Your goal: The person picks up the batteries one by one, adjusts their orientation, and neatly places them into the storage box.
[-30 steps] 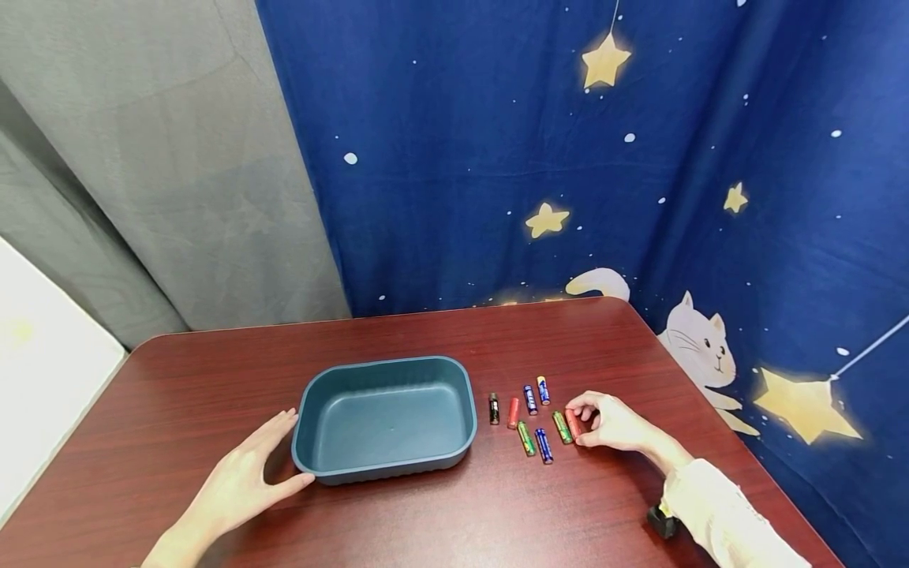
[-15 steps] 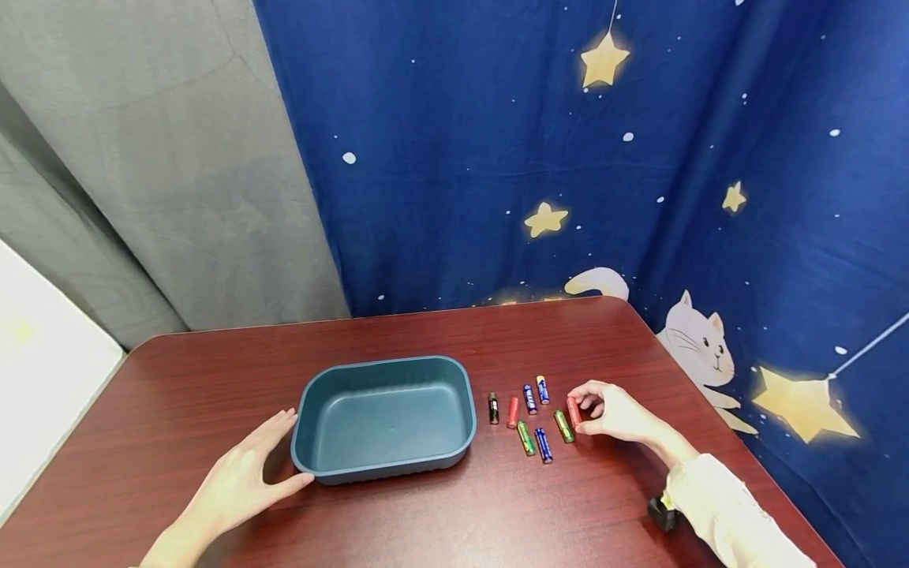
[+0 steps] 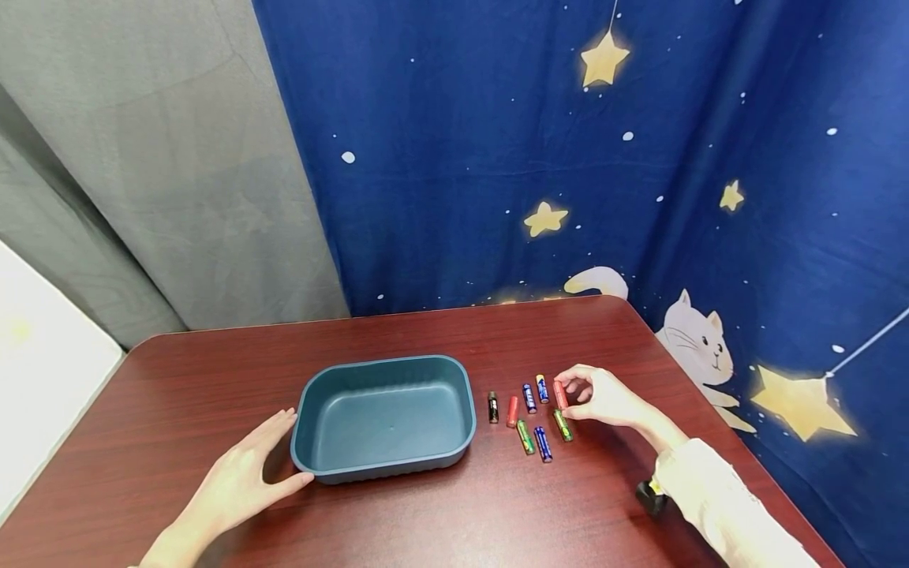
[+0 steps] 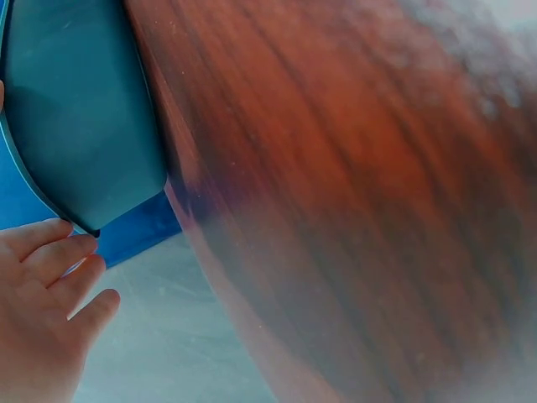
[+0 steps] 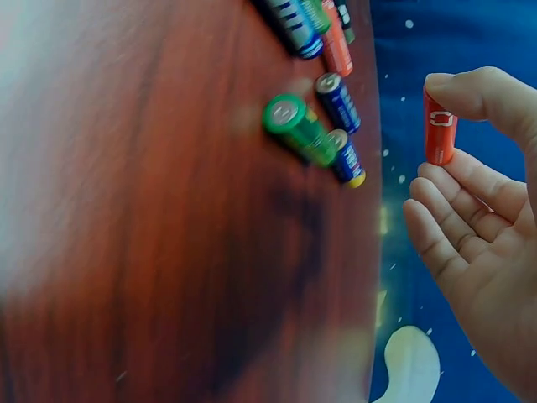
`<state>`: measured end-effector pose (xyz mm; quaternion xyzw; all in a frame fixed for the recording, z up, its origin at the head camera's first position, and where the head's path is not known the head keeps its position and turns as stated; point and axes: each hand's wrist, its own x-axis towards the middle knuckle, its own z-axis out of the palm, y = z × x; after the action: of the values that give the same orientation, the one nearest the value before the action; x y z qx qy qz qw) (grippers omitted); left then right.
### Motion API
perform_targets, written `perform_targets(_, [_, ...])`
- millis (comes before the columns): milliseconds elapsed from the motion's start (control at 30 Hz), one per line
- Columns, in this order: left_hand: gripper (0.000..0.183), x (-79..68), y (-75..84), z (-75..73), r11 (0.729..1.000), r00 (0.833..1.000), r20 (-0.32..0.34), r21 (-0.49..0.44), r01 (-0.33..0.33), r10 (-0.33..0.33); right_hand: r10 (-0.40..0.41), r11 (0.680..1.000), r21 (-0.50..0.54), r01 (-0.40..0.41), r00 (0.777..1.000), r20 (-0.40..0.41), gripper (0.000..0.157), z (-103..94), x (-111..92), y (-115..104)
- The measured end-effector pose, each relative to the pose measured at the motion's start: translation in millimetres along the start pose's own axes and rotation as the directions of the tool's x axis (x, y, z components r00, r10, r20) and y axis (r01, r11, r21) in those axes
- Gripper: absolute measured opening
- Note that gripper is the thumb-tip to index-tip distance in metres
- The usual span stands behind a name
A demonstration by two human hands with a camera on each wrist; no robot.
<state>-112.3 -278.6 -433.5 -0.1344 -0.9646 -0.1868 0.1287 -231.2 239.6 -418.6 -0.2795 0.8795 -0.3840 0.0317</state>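
Between thumb and fingertip my right hand [image 3: 600, 397] pinches a red battery [image 5: 440, 130] by its two ends, lifted off the table, as the right wrist view shows. Under and beside it lie a green battery [image 3: 562, 424] and a blue battery with a yellow end [image 3: 542, 389]. My left hand [image 3: 237, 477] rests against the left side of a dark teal bin [image 3: 383, 471], fingers straight and thumb spread at its near corner. In the left wrist view the fingertips [image 4: 80, 243] touch the bin's rim. The bin's inside holds nothing visible.
Right of the bin several more batteries lie on the brown table [image 3: 440, 521]: a black one [image 3: 493, 408], another red one [image 3: 512, 412], another green one [image 3: 525, 437] and two blue ones. A starry blue curtain [image 3: 454, 158] hangs behind the table.
My right hand has picked up the red battery from beside the green one and carried it up, away from me and slightly left. The left hand and the bin have stayed put.
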Motion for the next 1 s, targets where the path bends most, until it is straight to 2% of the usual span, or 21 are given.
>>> perform_targets(367, [0.083,-0.4,-0.5,0.7,1.000,1.000,-0.012,0.013,-0.011,0.011,-0.048,0.999,0.004,0.048,0.999,-0.005,0.043,3.2,23,-24])
perform_targets(633, [0.083,-1.7,-0.8,1.0,1.000,1.000,-0.008,0.010,-0.005,0.005,-0.091,0.994,0.066,0.092,0.996,-0.016,0.045,8.7,41,-41])
perform_targets(1000, [0.083,-1.0,-0.3,0.8,1.000,1.000,-0.006,0.019,-0.010,0.010,-0.123,0.987,0.101,0.122,0.992,-0.002,0.046,26.2,63,-61])
